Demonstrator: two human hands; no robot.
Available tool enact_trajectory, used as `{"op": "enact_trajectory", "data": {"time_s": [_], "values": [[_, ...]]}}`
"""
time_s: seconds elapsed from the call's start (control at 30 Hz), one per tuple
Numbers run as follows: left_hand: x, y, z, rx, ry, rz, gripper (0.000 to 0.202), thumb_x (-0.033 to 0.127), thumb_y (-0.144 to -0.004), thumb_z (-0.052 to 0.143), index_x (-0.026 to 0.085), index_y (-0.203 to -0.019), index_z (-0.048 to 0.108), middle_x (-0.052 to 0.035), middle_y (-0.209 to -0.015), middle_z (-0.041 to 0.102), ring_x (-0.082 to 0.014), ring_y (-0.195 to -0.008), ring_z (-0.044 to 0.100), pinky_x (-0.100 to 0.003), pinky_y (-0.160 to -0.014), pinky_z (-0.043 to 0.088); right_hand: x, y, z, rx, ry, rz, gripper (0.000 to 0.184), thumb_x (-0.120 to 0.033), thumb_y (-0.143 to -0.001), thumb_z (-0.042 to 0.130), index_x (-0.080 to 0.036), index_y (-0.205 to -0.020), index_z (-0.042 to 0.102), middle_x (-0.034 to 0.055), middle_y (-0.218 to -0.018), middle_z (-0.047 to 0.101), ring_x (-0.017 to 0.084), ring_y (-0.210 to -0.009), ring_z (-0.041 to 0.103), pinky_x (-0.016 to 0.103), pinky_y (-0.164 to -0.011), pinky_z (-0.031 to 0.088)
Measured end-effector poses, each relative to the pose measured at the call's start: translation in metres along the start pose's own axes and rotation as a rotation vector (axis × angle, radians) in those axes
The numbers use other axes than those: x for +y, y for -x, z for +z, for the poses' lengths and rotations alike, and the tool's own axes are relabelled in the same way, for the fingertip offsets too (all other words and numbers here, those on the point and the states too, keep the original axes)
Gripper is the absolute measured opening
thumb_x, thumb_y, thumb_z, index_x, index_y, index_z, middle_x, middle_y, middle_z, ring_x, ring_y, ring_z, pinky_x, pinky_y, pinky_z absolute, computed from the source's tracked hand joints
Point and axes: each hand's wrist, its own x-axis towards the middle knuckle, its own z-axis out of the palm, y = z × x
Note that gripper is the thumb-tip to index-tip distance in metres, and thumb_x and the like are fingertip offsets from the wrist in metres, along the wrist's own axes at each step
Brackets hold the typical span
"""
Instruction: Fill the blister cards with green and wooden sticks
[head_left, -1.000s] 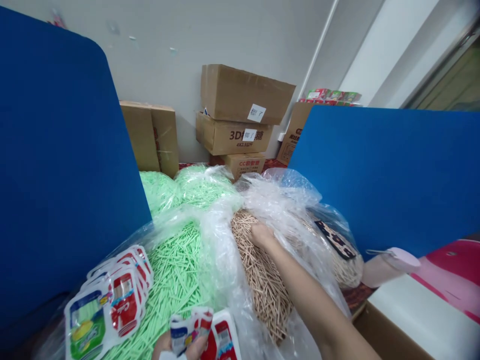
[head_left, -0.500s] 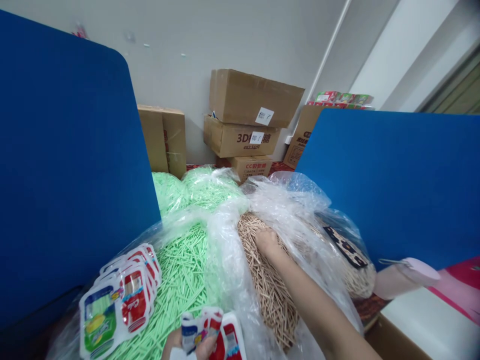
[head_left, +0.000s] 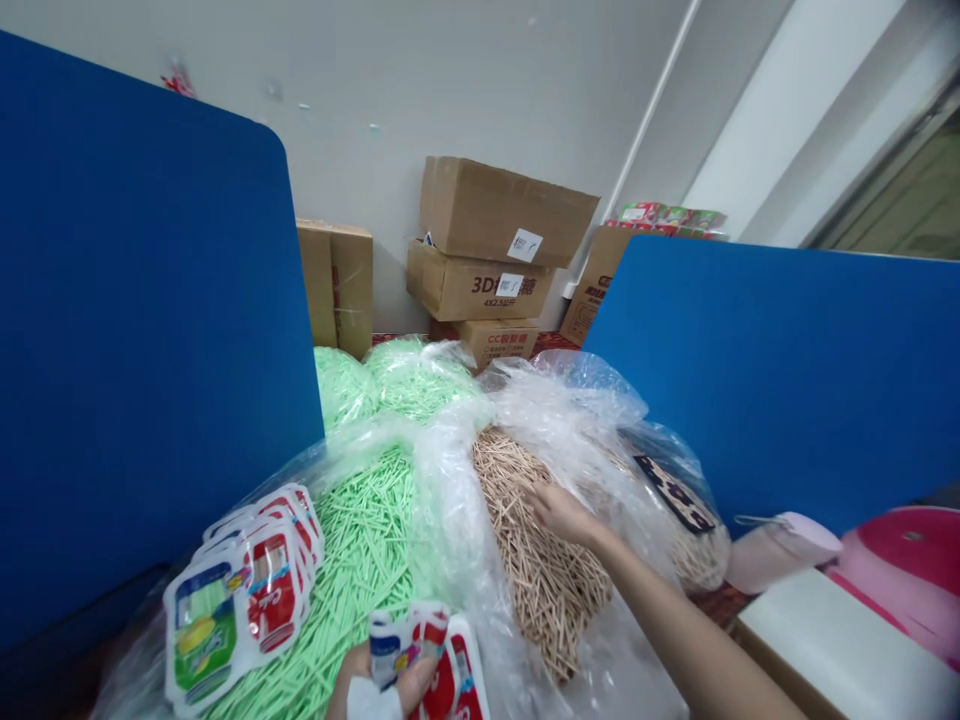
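My right hand (head_left: 564, 514) rests on a heap of thin tan sticks (head_left: 536, 560) inside a clear plastic bag (head_left: 592, 420); its fingers curl down into the sticks, and what they pinch is hidden. At the bottom edge my left hand (head_left: 390, 690) is closed on several small red, white and blue printed pouches (head_left: 427, 660). To their left lies a heap of green sticks (head_left: 360, 550) in another clear bag. A fanned stack of printed pouches (head_left: 240, 590) lies on the green sticks at the lower left.
Blue divider panels stand at the left (head_left: 142, 330) and right (head_left: 780, 370). Bagged green sticks (head_left: 390, 375) lie further back. Cardboard boxes (head_left: 487, 250) are stacked against the wall. A pink object (head_left: 780, 550), a white box (head_left: 840, 650) and a magenta lid (head_left: 907, 570) sit at the right.
My right hand has drawn back toward me across the tan sticks, from the top of the heap to lower on it. The camera has shifted slightly. My left hand keeps the pouches.
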Motion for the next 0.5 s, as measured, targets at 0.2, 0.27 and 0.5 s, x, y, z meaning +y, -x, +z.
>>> {"op": "enact_trajectory", "data": {"time_s": [0.2, 0.27, 0.5], "values": [[-0.012, -0.008, 0.005, -0.002, 0.034, -0.016, 0.043, 0.054, -0.066, 0.075, 0.014, -0.08, 0.072, -0.0089, -0.074, 0.077, -0.0289, -0.071, 0.071, -0.039, -0.066, 0.057, -0.001, 0.022, 0.015, -0.024, -0.447, -0.055, 0.033, -0.045, -0.09, 0.039, -0.019, -0.095, 0.059, -0.0008, -0.067, 0.057, 0.014, -0.06, 0.054, 0.028, -0.061, 0.045], [-0.014, -0.009, 0.006, 0.044, 0.059, -0.013, 0.047, 0.057, -0.058, 0.077, 0.013, -0.074, 0.073, -0.0086, -0.067, 0.077, -0.0299, -0.065, 0.072, -0.038, -0.062, 0.057, -0.002, 0.027, 0.019, -0.044, -0.607, -0.068, 0.041, -0.053, -0.089, 0.036, -0.019, -0.096, 0.057, 0.0011, -0.074, 0.06, 0.015, -0.064, 0.057, 0.03, -0.063, 0.048], [-0.009, -0.011, 0.012, 0.023, 0.094, -0.035, 0.051, 0.058, -0.056, 0.078, 0.011, -0.077, 0.075, -0.01, -0.07, 0.078, -0.0306, -0.065, 0.073, -0.035, -0.06, 0.057, -0.005, 0.043, 0.033, -0.021, -1.12, -0.066, 0.048, -0.066, -0.082, 0.043, -0.021, -0.096, 0.053, 0.0102, -0.101, 0.065, 0.023, -0.093, 0.064, 0.038, -0.076, 0.051]]}}
